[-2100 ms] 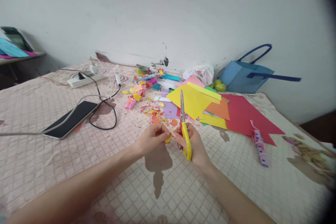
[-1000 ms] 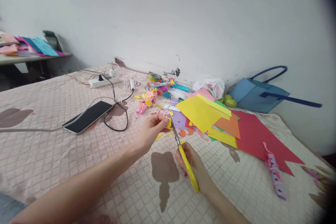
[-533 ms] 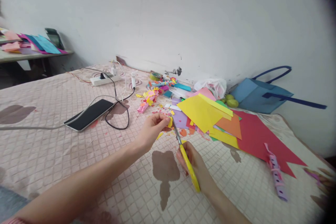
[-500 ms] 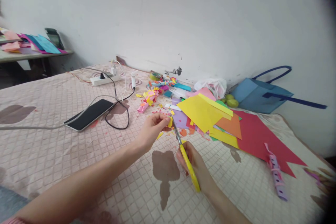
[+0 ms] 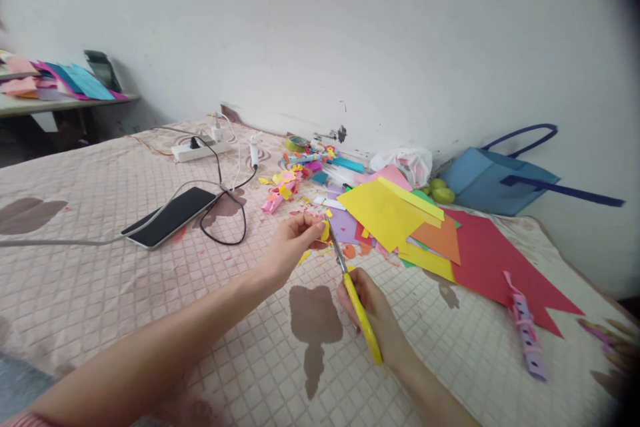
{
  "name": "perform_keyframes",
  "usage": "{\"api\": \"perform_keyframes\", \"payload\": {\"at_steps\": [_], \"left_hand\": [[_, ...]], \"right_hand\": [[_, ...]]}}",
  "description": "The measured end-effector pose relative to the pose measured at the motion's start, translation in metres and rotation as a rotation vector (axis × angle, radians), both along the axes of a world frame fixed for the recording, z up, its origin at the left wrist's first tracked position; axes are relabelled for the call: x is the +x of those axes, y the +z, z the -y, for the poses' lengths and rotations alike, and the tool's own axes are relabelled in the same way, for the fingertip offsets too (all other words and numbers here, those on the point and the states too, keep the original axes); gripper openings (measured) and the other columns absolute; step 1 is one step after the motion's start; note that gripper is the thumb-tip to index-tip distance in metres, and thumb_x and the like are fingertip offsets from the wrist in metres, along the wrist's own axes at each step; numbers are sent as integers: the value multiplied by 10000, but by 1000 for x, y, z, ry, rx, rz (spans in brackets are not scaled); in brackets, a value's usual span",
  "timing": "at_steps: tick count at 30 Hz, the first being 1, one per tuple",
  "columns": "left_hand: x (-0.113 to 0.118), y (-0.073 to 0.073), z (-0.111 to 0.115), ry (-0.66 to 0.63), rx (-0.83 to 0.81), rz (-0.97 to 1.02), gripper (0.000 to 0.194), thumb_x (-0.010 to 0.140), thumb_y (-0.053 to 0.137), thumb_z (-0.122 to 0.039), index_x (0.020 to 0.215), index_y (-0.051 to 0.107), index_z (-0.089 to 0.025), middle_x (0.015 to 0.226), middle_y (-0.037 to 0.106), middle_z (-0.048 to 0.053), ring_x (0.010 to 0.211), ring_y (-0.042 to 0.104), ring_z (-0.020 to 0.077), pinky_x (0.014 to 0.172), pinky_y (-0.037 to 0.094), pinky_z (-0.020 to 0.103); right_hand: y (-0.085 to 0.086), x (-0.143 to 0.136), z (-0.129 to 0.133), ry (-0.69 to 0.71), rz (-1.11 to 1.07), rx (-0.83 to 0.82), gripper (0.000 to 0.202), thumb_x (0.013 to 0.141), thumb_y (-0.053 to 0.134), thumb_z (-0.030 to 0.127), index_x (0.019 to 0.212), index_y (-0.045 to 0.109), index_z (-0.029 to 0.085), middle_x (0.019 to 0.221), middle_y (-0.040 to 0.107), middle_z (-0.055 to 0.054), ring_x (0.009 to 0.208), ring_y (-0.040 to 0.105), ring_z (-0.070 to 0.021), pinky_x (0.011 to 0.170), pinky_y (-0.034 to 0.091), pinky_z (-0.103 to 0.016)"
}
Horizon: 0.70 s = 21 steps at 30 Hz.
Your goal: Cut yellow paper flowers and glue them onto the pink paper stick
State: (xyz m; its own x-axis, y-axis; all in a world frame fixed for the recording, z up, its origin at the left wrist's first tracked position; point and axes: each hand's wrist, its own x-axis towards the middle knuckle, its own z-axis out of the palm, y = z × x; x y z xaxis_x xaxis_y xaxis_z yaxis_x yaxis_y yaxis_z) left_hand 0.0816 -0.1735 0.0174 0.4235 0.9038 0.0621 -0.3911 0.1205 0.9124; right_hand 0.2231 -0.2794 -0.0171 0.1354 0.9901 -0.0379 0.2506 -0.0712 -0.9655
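We see the yellow piece (image 5: 325, 231) pinched at the fingertips of our left hand (image 5: 299, 240), between thumb and forefinger, its free edge jutting past them toward the scissors (image 5: 363, 320). The blades point away from us, right beside that edge; whether they touch it, we cannot tell. Our right hand (image 5: 373, 303) is wrapped around the yellow handles, some fingers hidden beneath. Just beyond lie small scraps (image 5: 349, 251), then the yellow sheet (image 5: 377, 210), overlapping others. Farther right we have the red sheet (image 5: 493, 260) and purple tube (image 5: 527, 335).
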Motion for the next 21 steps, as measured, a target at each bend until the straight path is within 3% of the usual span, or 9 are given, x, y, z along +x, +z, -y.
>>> {"api": "perform_keyframes", "payload": {"at_steps": [21], "left_hand": [[0, -4, -3, -20, -32, 9, 239, 719, 698, -332, 730, 549, -147, 743, 630, 6, 712, 623, 121, 737, 505, 283]], "right_hand": [[4, 0, 0, -32, 90, -41, 342, 777, 590, 496, 718, 385, 228, 594, 387, 69, 455, 311, -78, 401, 273, -222]]}}
